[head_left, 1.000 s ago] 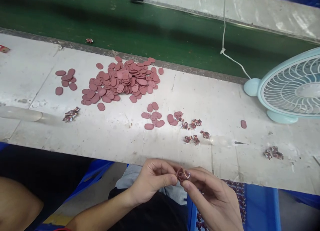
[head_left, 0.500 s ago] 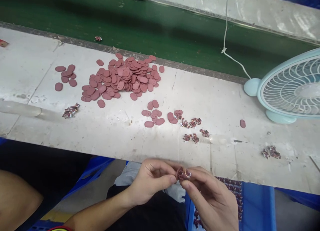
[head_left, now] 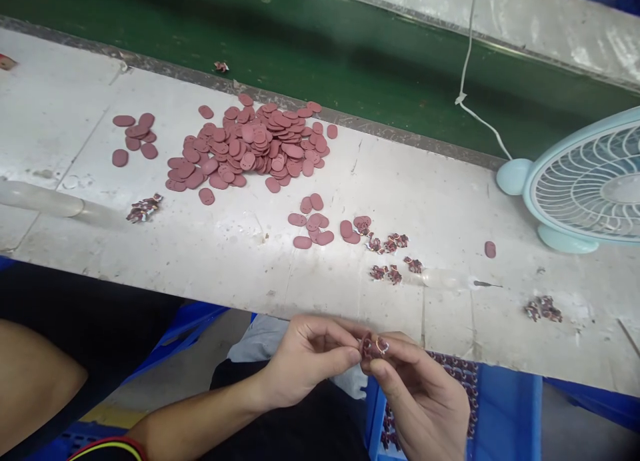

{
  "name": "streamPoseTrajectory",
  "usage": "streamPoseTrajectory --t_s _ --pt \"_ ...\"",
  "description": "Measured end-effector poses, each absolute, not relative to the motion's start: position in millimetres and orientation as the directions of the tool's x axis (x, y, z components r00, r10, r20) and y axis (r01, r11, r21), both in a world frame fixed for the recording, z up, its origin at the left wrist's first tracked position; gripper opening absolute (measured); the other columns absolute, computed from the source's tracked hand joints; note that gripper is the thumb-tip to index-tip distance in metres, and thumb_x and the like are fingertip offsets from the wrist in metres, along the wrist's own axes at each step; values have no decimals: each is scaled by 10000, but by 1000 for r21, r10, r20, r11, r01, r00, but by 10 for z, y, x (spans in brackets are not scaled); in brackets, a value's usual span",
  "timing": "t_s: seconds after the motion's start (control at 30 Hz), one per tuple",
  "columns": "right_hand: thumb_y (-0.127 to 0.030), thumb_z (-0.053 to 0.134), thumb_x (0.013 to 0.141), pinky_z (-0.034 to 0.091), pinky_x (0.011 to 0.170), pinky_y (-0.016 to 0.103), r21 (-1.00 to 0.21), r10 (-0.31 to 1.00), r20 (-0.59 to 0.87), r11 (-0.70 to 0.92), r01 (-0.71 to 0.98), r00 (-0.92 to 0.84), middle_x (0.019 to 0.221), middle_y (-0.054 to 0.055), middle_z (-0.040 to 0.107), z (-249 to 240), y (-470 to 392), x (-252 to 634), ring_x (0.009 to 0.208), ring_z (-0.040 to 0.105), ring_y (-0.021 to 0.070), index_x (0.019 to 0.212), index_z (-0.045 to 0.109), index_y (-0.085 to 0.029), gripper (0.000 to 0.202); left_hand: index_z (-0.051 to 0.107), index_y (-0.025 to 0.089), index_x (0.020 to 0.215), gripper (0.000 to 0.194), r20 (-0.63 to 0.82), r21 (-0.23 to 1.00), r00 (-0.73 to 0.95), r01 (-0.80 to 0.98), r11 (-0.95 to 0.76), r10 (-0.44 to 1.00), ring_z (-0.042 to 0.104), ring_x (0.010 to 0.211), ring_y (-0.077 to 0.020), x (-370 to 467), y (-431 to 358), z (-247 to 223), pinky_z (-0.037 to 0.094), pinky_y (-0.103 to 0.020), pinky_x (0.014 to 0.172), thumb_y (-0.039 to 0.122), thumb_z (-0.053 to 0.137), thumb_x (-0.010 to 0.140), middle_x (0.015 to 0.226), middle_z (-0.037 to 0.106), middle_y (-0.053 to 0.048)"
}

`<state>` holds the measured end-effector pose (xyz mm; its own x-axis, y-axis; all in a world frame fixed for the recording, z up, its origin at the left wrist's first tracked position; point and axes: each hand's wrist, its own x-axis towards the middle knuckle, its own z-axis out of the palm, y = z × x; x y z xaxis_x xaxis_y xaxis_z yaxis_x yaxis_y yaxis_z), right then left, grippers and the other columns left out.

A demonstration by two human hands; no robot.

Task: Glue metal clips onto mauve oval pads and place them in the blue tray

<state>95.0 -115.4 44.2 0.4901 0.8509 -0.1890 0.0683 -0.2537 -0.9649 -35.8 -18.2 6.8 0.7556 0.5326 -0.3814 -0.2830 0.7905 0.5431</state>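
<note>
My left hand (head_left: 315, 358) pinches a reddish-brown oval disc (head_left: 365, 345) at its edge, just beyond the table's front edge. Against that disc, my right hand (head_left: 420, 388) holds a small painted figurine (head_left: 377, 347) between thumb and fingers. The two pieces touch; whether they are joined cannot be made out. On the white table (head_left: 420, 188), a large pile of similar discs (head_left: 255, 141) lies at the back, with a smaller group (head_left: 313, 222) in front of it. Several figurines (head_left: 393, 242) lie right of that group.
A clear bottle with a thin dark tip (head_left: 445, 279) lies near the figurines; another bottle (head_left: 43, 200) lies left. A pale blue fan (head_left: 590, 188) stands right. A blue tray (head_left: 510, 408) of figurines is below the table edge. Someone's bare limb (head_left: 40, 388) shows lower left.
The view has shifted slightly, so the table items appear a little displaced. Both hands still hold the disc and figurine together, with almost no movement.
</note>
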Motion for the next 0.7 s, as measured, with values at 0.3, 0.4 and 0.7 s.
streamPoseTrajectory --t_s 0.3,0.4,0.7 --pt "-154 701 844 625 707 201 -962 822 -218 -271 23 526 968 17 726 422 -1190 915 788 698 128 1024 718 -277 219 784 169 795 40 -339 495 761 -356 792 554 719 817 -179 -349 -224 49 562 -331 799 146 752 790 1007 781 -82" --pt "-150 692 850 623 710 196 -966 822 -206 -257 23 531 969 18 728 426 -1194 908 816 709 134 1021 716 -273 212 780 165 811 48 -306 492 773 -371 788 555 711 809 -176 -350 -236 45 557 -348 809 139 740 803 1011 775 -91" --pt "-195 722 830 618 672 220 -962 768 -214 -272 5 604 925 24 739 499 -1130 831 777 705 147 957 738 -263 145 768 146 802 24 -307 498 771 -370 784 558 706 802 -178 -353 -228 62 559 -359 812 152 745 801 989 775 -106"
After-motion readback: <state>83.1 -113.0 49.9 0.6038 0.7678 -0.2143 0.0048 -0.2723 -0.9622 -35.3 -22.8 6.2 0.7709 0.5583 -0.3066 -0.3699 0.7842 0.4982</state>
